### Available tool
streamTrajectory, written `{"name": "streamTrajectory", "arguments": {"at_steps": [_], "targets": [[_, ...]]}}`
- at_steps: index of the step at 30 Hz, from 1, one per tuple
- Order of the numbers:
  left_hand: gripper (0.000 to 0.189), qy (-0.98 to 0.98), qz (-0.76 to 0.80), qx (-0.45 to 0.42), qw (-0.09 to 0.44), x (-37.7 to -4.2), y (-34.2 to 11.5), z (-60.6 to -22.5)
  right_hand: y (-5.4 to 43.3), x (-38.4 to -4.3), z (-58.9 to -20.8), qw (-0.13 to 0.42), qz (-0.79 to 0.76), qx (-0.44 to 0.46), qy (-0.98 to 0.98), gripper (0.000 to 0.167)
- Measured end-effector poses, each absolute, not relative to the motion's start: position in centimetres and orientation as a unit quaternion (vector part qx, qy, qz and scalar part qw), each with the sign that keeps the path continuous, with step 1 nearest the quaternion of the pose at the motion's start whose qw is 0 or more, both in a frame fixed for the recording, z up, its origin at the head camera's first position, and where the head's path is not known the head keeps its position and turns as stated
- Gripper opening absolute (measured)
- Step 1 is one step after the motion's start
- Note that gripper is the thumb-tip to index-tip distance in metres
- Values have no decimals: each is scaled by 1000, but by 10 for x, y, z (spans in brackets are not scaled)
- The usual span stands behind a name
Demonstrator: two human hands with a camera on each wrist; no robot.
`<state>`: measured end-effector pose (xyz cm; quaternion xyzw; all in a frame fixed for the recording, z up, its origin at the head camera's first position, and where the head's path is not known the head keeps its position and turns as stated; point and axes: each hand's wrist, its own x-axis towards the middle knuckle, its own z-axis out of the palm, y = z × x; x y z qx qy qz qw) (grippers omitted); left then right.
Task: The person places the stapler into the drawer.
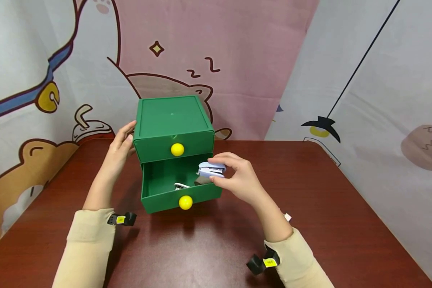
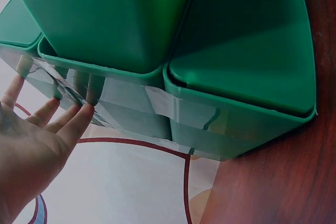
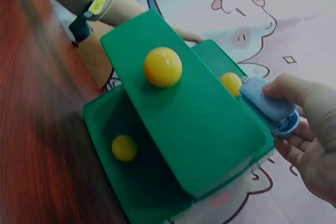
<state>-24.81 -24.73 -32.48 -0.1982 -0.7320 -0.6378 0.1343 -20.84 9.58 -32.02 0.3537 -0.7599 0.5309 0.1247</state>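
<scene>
A green drawer unit [image 1: 171, 116] with round yellow knobs stands on the table, its middle drawer [image 1: 163, 202] pulled out. My right hand [image 1: 239, 176] pinches a small light-blue stapler [image 1: 211, 169] between thumb and fingers, over the right side of that drawer. Seen from the right wrist, the thumb lies on top of the stapler [image 3: 268, 98]. Inside the drawer are a white object [image 1: 181, 186] and a grey-brown object [image 1: 202, 180], both partly hidden. My left hand [image 1: 119, 146] has its fingers extended, fingertips against the unit's clear side wall [image 2: 134, 100] in the left wrist view.
The unit stands on a dark red-brown wooden table [image 1: 309, 208]. Behind it hangs a curtain [image 1: 252, 72] printed with cartoon animals. A wrist camera [image 1: 129, 219] sits on the left cuff, another camera [image 1: 255, 264] on the right cuff.
</scene>
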Motion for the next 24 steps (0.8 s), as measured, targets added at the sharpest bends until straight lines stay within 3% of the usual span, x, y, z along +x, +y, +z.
{"name": "streamTrajectory", "arguments": {"at_steps": [24], "targets": [[50, -738, -631, -193, 141, -249, -247, -325, 23, -199, -313, 64, 473, 388, -788, 36]]}}
